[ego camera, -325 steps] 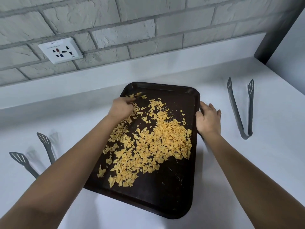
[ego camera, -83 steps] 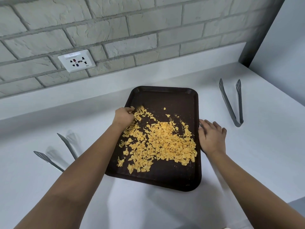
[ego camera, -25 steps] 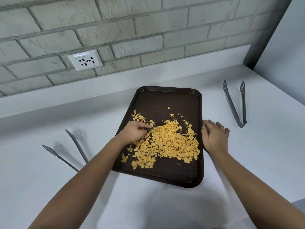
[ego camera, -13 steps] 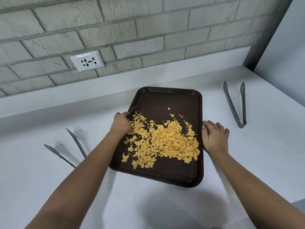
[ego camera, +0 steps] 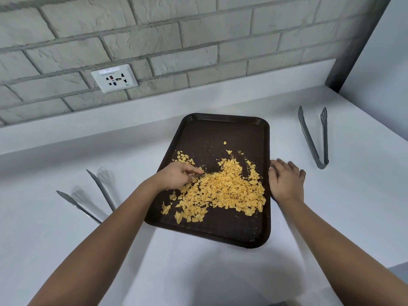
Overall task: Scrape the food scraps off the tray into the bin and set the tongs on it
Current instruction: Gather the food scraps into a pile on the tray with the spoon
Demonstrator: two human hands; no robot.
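1. Left hand point(ego camera: 176, 176), fingers curled around a thin dark scraper I can't identify, rakes the scraps point(ego camera: 223, 191) together.
2. Right hand point(ego camera: 286, 183) lies flat and open against the tray point(ego camera: 223, 129) edge, probably steadying it.
3. Tongs point(ego camera: 313, 138) sit beyond the right hand; no bin visible.

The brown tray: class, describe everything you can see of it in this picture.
The brown tray is a dark rectangle with rounded corners and a raised rim, plastic by its look. It lies flat and slightly askew on the white counter. Yellow food scraps cover its middle and near-right part. The left hand rests among them; the right hand touches its right edge.
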